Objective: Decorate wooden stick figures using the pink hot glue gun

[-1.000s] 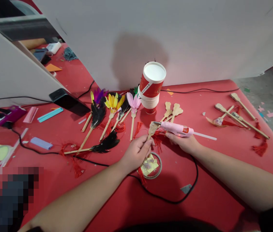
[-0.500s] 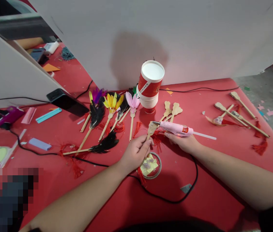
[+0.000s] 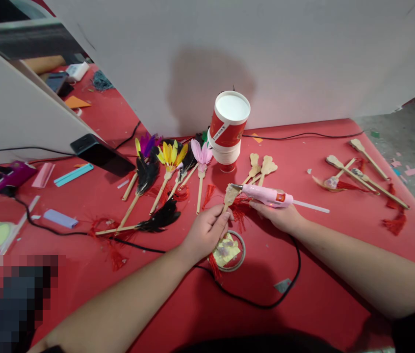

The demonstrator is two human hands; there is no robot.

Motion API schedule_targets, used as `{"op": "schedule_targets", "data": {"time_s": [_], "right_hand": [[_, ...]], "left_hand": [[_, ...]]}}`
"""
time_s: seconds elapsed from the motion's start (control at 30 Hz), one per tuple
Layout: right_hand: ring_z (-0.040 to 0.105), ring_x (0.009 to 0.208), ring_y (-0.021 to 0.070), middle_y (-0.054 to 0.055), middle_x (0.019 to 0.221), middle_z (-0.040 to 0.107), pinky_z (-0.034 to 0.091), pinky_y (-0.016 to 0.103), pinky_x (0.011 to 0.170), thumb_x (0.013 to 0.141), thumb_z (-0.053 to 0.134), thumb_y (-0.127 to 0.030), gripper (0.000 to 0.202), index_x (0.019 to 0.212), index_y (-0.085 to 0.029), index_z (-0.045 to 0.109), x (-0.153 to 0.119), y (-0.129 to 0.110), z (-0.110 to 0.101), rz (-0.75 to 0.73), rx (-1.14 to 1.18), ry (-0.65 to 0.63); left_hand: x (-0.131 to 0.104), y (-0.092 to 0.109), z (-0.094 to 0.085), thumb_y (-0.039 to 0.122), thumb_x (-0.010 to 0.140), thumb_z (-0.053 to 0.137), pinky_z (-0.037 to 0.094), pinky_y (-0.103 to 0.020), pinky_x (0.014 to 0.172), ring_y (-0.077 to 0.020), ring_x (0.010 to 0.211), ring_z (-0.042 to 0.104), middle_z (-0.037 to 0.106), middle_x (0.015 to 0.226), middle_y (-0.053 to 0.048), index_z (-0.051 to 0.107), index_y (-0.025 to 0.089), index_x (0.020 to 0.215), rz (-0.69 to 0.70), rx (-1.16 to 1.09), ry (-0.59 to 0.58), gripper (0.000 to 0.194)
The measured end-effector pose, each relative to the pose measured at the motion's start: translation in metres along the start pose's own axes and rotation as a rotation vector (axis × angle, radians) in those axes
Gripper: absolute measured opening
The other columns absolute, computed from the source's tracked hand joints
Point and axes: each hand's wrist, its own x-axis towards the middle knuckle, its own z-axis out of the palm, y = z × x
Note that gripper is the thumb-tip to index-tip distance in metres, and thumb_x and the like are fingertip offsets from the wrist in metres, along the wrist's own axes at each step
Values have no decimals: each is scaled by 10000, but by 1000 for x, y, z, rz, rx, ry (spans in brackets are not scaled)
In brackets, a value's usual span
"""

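My left hand [image 3: 207,233] pinches the handle of a wooden piece [image 3: 231,195] with a wide, scalloped head. A pink glue gun [image 3: 266,195] is in my right hand [image 3: 281,214], its metal tip at the head of that piece and a clear glue stick jutting from its back. Below my left hand a roll of tape [image 3: 243,251] lies around a crumpled yellow paper [image 3: 227,251]. Just behind the gun rest two more wooden pieces [image 3: 268,166]. Red tassel threads [image 3: 239,208] lie between my hands.
Stacked paper cups [image 3: 227,127] stand near the wall. Feathered sticks [image 3: 170,157] lie left of centre, more wooden sticks [image 3: 352,175] at the right. A black phone-like device [image 3: 102,154], a purple power strip [image 3: 12,176] and a black cable [image 3: 259,306] are on the red table [image 3: 325,274].
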Motion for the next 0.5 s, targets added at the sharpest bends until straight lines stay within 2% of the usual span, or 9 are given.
{"op": "schedule_targets", "data": {"time_s": [0.07,0.17,0.23,0.3,0.43,0.5], "right_hand": [[821,1025,317,83,1009,864,708,461,913,878,875,-556,436,1181,-243,882,0,-2,0,0,4,-11],[822,949,312,69,864,839,714,447,843,891,876,-524,425,1200,-231,883,-1,-4,-1,25,-18,-11],[825,936,310,66,840,833,715,446,835,908,866,-512,419,1218,-229,880,-2,-4,-1,30,-22,-2],[832,992,311,73,931,859,714,458,897,918,859,-512,409,1224,-241,880,-2,-3,-1,19,-3,-7],[816,1191,311,75,1245,861,652,492,1119,913,874,-499,367,1209,-282,886,-2,-2,0,6,55,-21],[810,1214,316,76,1274,855,639,513,1143,917,874,-475,374,1232,-273,882,-2,-3,-1,19,60,-32]], "left_hand": [[0,1,0,678,1095,522,398,-229,554,-102,506,424,477,574,71,620,183,980,0,7,1,517],[0,0,0,684,1095,517,394,-229,552,-103,505,425,478,578,69,624,183,981,4,20,5,525],[0,-1,0,686,1095,517,397,-231,553,-105,507,431,483,584,66,626,182,979,6,33,8,528],[0,-2,-1,677,1098,518,401,-233,556,-107,513,438,490,592,62,625,184,971,9,48,12,521],[0,-5,-1,646,1113,510,396,-237,558,-111,518,437,486,593,61,619,189,962,13,65,20,493],[-1,-5,-1,633,1118,507,401,-239,563,-112,523,444,488,594,60,612,192,955,16,72,20,482]]}}
